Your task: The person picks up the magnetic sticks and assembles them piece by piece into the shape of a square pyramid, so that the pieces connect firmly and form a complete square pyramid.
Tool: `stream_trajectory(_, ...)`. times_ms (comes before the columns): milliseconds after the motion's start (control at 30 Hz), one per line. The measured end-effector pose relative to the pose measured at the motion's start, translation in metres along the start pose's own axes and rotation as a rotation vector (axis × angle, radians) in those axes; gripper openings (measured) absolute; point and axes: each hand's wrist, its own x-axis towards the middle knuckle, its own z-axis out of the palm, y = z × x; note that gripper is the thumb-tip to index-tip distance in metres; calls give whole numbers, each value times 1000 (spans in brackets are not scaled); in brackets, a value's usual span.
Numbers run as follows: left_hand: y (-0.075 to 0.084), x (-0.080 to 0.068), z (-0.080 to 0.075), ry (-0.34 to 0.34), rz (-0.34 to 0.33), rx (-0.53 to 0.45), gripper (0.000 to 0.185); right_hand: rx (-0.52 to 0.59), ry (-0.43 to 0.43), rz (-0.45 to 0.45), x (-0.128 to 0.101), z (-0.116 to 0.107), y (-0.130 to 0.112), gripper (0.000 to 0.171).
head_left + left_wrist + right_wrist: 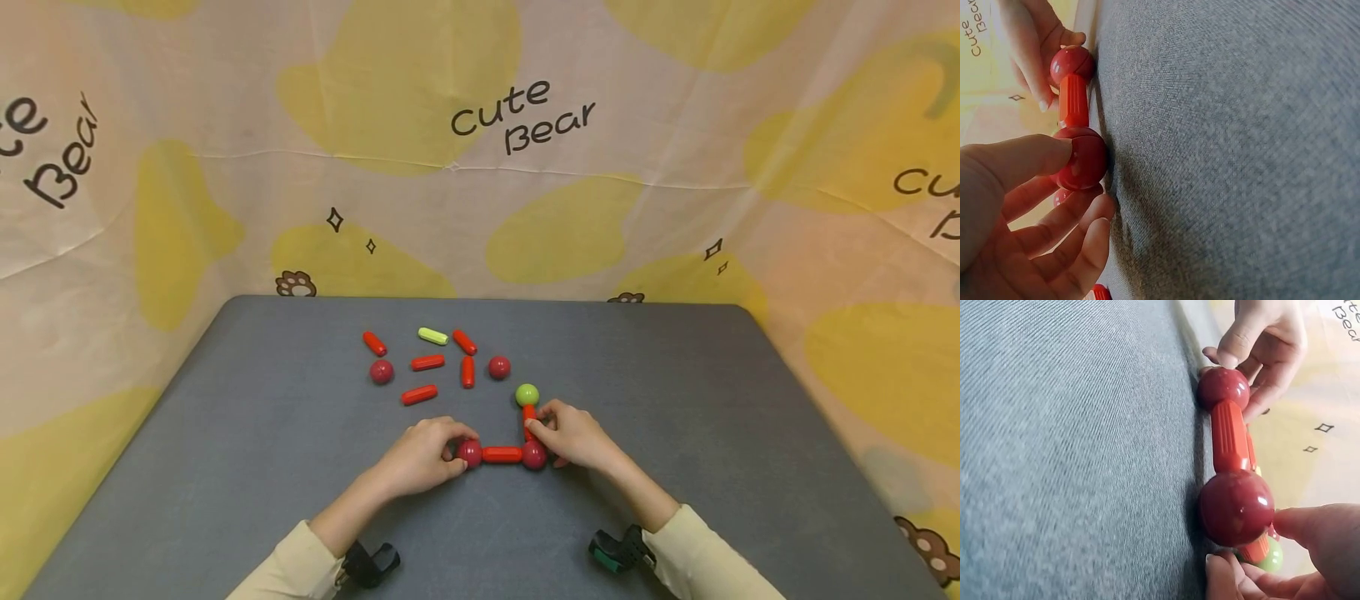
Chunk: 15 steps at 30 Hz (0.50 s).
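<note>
Your left hand (423,457) pinches the left red ball (469,452) between thumb and curled fingers, the ball sitting at the fingertips rather than in the palm; the left wrist view shows the thumb over the ball's top and the other fingers (1088,240) cupped beneath it. Your right hand (573,435) closes its fingertips on the upright red rod (529,419) just above the right red ball (534,455), which lies against the fingers on their inner side. The horizontal red rod (502,454) spans between the two balls, touching each, and rests on the grey table (675,400). The upright rod rises away from you off the right ball and carries a green ball (527,395) at its far end, so the joined pieces form an L lying flat between your hands. Farther up the table, well apart from both hands, lie loose pieces: five red rods (427,362), one green rod (432,336) and two dark red balls (381,372). A patterned cloth (480,167) printed "Cute Bear" stands behind the table.
</note>
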Motion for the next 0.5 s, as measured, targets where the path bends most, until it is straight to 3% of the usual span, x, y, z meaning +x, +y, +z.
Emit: stream_trajectory(500, -2, 2, -1, -45, -11, -28, 30, -30, 17, 18, 5, 6, -2, 28)
